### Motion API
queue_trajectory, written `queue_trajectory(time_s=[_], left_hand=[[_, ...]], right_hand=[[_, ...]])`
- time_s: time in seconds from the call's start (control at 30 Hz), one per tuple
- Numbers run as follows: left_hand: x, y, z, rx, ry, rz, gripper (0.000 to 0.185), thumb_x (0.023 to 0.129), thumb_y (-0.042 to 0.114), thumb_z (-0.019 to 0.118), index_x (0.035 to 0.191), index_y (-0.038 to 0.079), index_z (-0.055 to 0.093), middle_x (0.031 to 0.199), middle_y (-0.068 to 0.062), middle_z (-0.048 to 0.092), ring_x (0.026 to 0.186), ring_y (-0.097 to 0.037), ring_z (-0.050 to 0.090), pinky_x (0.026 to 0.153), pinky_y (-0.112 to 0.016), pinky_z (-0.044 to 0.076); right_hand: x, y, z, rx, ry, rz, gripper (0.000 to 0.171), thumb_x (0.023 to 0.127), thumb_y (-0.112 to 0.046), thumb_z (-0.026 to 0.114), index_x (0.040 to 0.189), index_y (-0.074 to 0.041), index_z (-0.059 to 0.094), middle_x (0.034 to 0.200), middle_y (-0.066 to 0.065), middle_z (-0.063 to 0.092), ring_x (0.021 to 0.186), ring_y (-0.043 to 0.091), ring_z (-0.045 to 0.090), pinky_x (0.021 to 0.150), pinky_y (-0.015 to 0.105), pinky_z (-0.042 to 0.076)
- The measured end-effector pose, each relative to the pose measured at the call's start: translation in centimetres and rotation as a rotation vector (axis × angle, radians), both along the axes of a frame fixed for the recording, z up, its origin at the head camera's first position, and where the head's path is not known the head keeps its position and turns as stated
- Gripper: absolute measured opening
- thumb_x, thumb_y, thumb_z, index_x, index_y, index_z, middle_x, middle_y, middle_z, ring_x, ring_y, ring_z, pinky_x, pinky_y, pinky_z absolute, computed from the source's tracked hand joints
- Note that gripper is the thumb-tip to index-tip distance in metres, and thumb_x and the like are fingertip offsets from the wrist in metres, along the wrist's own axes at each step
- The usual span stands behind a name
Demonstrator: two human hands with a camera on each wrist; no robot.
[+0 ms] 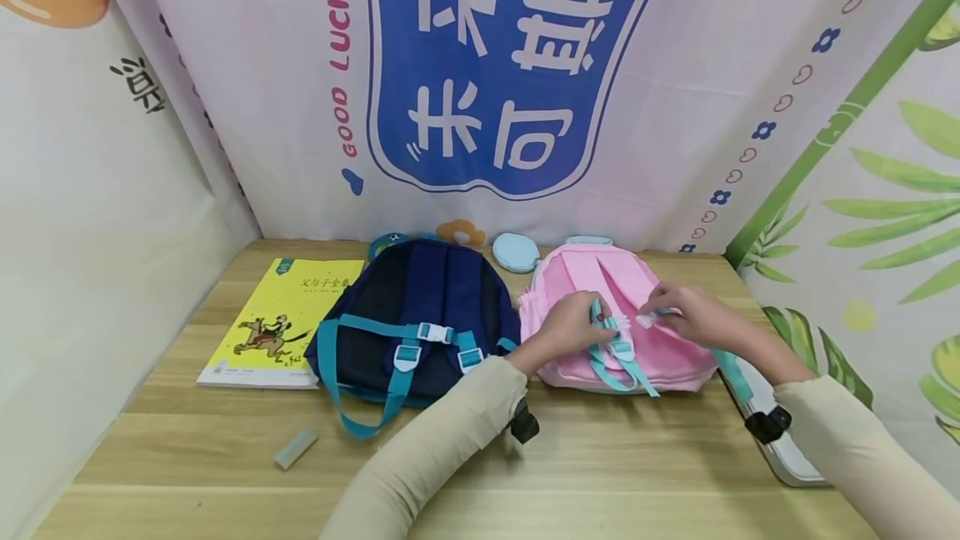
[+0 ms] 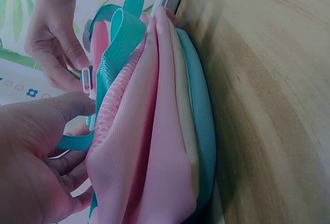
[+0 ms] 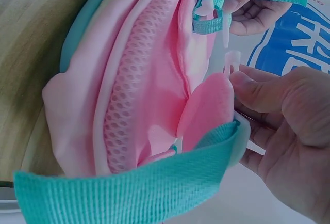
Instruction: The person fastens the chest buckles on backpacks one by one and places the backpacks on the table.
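Note:
A pink backpack (image 1: 682, 369) lies with its strapped back side up. My left hand (image 1: 566, 326) pinches a teal strap with one white buckle half (image 3: 226, 30) on it. Facing it, my right hand (image 1: 697, 317) pinches the other white buckle half (image 3: 232, 59) between thumb and fingers. A small gap separates the two halves in the right wrist view. A pink padded shoulder strap (image 3: 209, 105) and a wide teal webbing strap (image 3: 129, 193) hang beside my right hand. To the left lies a navy backpack (image 1: 393, 290), its teal straps joined by a white buckle (image 1: 435, 332).
A yellow book (image 1: 330, 290) lies left of the navy backpack, with a small grey-green block (image 1: 297, 449) nearer the front. Behind the bags is a light-blue round pouch (image 1: 516, 252). A pale flat object (image 1: 798, 465) lies under my right forearm. Printed cloth (image 1: 675, 90) walls the table's back.

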State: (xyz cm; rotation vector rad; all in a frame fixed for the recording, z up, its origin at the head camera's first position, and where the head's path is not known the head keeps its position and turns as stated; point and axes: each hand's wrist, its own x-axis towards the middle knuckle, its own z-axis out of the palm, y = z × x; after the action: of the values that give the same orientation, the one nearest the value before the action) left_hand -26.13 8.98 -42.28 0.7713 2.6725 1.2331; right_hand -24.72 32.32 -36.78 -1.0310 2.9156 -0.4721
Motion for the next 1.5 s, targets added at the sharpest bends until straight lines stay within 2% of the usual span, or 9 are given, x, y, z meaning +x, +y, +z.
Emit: queue_trajectory(time_s=[0.2,0.47,0.73,1.03,1.5], left_hand=[[0.0,0.1,0.3,-0.033,0.016,0.013,0.02,0.087,0.025,0.082,0.096,0.012,0.07,0.08,0.007,0.059,0.069,-0.005,0.053,0.061,-0.017,0.041],[-0.3,0.1,0.1,-0.05,0.038,0.01,0.02,0.086,0.026,0.083,0.094,0.013,0.07,0.079,0.007,0.06,0.068,-0.004,0.052,0.061,-0.017,0.041],[-0.3,0.4,0.0,-0.072,0.081,0.031,0.023,0.085,0.031,0.084,0.087,0.014,0.067,0.074,0.009,0.061,0.065,-0.003,0.052,0.06,-0.017,0.04],[-0.2,0.6,0.0,-0.074,0.073,0.056,0.024,0.086,0.033,0.083,0.079,0.016,0.067,0.07,0.012,0.063,0.06,-0.002,0.054,0.059,-0.017,0.041],[-0.2,0.9,-0.2,-0.092,0.046,0.098,0.026,0.084,0.036,0.084,0.077,0.018,0.066,0.066,0.012,0.061,0.058,-0.003,0.054,0.059,-0.017,0.041]], right_hand=[[-0.2,-0.1,0.0,-0.008,0.029,0.007,0.029,0.085,0.013,0.07,0.108,-0.003,0.078,0.101,0.009,0.07,0.088,0.02,0.066,0.076,0.034,0.058],[-0.1,-0.2,-0.1,-0.007,0.031,-0.011,0.029,0.085,0.012,0.07,0.108,-0.004,0.078,0.1,0.009,0.071,0.09,0.021,0.065,0.077,0.036,0.058],[0.0,-0.3,-0.7,-0.048,0.047,-0.002,0.028,0.082,0.01,0.073,0.105,-0.004,0.079,0.096,0.007,0.07,0.085,0.019,0.065,0.072,0.028,0.056],[-0.1,-0.3,-0.9,-0.048,0.012,-0.035,0.027,0.084,0.01,0.071,0.106,-0.003,0.077,0.098,0.008,0.069,0.09,0.024,0.067,0.076,0.035,0.058],[-0.3,-0.2,-1.1,-0.036,0.001,-0.049,0.026,0.084,0.009,0.073,0.107,-0.002,0.077,0.096,0.007,0.07,0.089,0.023,0.067,0.076,0.034,0.058]])
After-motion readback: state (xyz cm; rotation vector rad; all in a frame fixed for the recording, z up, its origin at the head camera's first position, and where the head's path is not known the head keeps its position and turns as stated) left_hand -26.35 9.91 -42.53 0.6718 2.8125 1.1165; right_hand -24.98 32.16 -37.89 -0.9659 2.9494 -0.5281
